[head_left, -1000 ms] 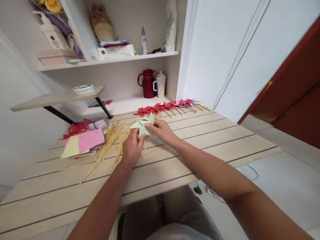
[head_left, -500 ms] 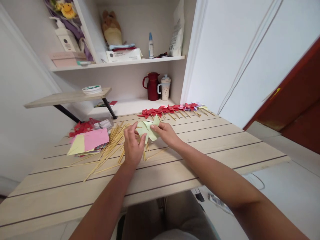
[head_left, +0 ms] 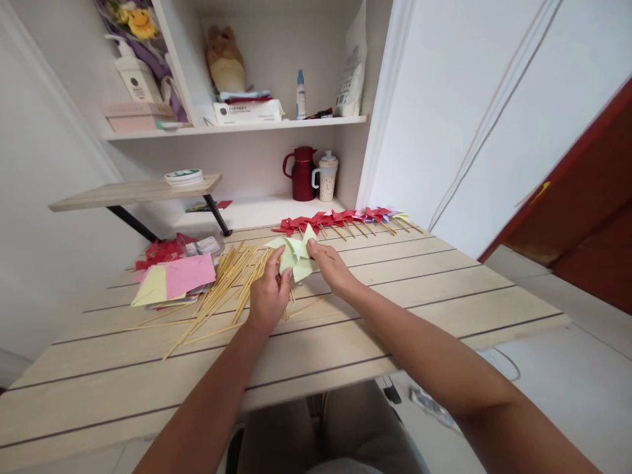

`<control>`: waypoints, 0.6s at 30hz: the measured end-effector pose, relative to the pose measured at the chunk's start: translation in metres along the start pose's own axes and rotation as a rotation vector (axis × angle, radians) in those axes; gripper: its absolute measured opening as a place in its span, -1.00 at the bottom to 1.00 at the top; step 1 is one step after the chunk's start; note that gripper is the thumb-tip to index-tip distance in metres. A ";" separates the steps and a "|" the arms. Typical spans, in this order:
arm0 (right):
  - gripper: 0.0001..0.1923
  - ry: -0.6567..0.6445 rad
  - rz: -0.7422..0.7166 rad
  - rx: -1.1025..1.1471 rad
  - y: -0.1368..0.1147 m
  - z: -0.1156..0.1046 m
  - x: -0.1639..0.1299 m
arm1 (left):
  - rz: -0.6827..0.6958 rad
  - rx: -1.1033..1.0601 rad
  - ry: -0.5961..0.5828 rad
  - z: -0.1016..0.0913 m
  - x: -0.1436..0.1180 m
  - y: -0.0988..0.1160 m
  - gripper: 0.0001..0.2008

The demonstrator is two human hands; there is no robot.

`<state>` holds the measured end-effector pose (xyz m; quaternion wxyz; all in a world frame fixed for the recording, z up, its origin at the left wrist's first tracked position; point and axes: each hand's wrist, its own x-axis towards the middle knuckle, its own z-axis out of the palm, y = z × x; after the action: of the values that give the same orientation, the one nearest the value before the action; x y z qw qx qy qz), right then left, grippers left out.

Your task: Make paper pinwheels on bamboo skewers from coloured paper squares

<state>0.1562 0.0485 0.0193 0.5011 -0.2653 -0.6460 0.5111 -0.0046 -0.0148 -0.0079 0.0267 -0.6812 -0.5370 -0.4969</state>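
Note:
A pale green paper pinwheel is held up between both hands above the wooden table. My left hand grips its lower left side, thumb and fingers around the paper edge. On the right side, my right hand pinches a blade, with the thumb on top. Beneath and left of the pinwheel lies a loose spread of thin wooden sticks. Finished pinwheels on sticks, mostly red, are lined up along the table's back edge.
Left of the sticks is a stack of pink and yellow paper sheets, with red paper behind it. A small raised shelf stands at the back left. A red jug and a speckled cup occupy the lower cabinet shelf.
The pinwheel has turned a little in my hands and shifted slightly right. My left fingers have moved in closer to the paper, and the right thumb presses nearer its upper blade.

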 end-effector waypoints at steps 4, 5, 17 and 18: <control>-0.51 -0.032 -0.044 0.045 -0.001 0.000 0.002 | 0.050 0.032 0.076 -0.001 0.003 -0.004 -0.62; -0.56 -0.059 -0.041 0.056 -0.001 0.001 0.002 | 0.064 0.039 0.085 -0.002 0.003 -0.004 -0.64; -0.36 -0.129 -0.052 -0.095 -0.005 0.005 -0.003 | 0.102 0.102 0.066 -0.003 0.001 -0.002 -0.65; -0.39 -0.120 -0.045 -0.074 -0.005 0.004 -0.002 | 0.099 0.103 0.061 -0.003 0.001 -0.002 -0.65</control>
<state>0.1537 0.0433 0.0228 0.4625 -0.2378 -0.6994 0.4903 -0.0078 -0.0154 -0.0068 0.1025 -0.6890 -0.5266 -0.4873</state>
